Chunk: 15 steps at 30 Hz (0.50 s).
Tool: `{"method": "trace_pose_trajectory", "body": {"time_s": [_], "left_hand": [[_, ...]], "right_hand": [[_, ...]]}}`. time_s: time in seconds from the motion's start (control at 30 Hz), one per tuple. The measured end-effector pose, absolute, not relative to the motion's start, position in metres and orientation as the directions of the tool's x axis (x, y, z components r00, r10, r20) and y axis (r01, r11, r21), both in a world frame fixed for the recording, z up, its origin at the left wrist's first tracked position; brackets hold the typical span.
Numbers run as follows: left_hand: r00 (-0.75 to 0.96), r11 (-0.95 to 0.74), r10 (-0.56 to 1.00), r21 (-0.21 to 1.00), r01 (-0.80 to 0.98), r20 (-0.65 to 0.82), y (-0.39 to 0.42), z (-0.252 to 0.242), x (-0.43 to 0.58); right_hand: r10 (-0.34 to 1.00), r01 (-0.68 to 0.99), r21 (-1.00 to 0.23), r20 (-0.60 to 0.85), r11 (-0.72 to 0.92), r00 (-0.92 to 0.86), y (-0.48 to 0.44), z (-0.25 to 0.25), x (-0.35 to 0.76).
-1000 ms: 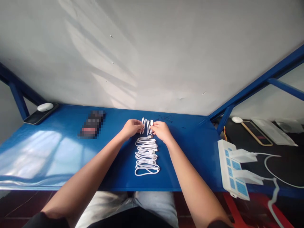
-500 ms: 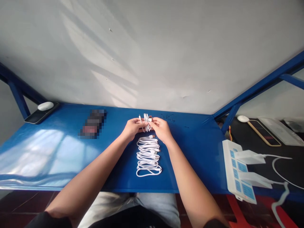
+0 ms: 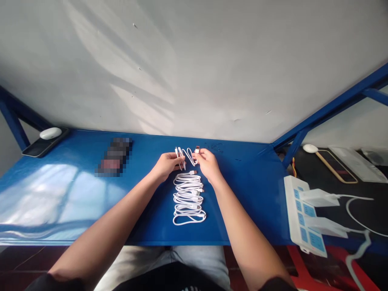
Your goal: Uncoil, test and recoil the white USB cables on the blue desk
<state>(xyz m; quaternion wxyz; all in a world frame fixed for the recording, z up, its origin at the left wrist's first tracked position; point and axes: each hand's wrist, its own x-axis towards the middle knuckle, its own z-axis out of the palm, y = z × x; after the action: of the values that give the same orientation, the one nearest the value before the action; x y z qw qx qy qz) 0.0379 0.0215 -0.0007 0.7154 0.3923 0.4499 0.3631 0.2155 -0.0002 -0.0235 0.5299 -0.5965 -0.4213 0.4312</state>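
1. Far out to the left of the left hand (image 3: 165,165): a smooth white oval puck (image 3: 50,133) resting on a flat, dark, glossy slab (image 3: 39,148), at the back corner of the shiny blue table (image 3: 257,194).
2. Nearer, but also left of that hand: a pixelated dark block (image 3: 113,161), shape and material impossible to tell.
3. Left hand: fingers curled shut around thin loops of a white, smooth-skinned cable (image 3: 183,156), held just above the table.
4. Between the two hands: the same cable, sagging in a short slack arc.
5. Right hand (image 3: 208,163): thumb and fingertips pinched on the cable's other end, with a small boxy plug (image 3: 197,149) and its reddish insert poking up above the fingers.
6. Just below both hands, toward the body: coiled cables (image 3: 188,200), white flat oval loops laid one after another in a row, touching, reaching close to the table's near edge.
7. Well to the right of the right hand: a long white plastic power strip (image 3: 304,220) with square blue socket faces. Two blocky white chargers (image 3: 318,198) plugged in, thin cords trailing off to the right.
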Motion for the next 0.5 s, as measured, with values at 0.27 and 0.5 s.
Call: {"method": "trace_pose_trajectory", "body": {"time_s": [0.27,0.5], "left_hand": [[0.332,0.425,0.883,0.863,-0.273,-0.330,0.016,-0.005,0.037],[0.310,0.417,0.900,0.815,-0.402,-0.307,0.014,-0.007,0.041]], "right_hand": [[0.980,-0.198,-0.976,-0.125,-0.093,0.156,-0.009,-0.016,0.198],[0.987,-0.195,-0.981,-0.041,-0.010,0.157,-0.013,-0.009,0.195]]}}
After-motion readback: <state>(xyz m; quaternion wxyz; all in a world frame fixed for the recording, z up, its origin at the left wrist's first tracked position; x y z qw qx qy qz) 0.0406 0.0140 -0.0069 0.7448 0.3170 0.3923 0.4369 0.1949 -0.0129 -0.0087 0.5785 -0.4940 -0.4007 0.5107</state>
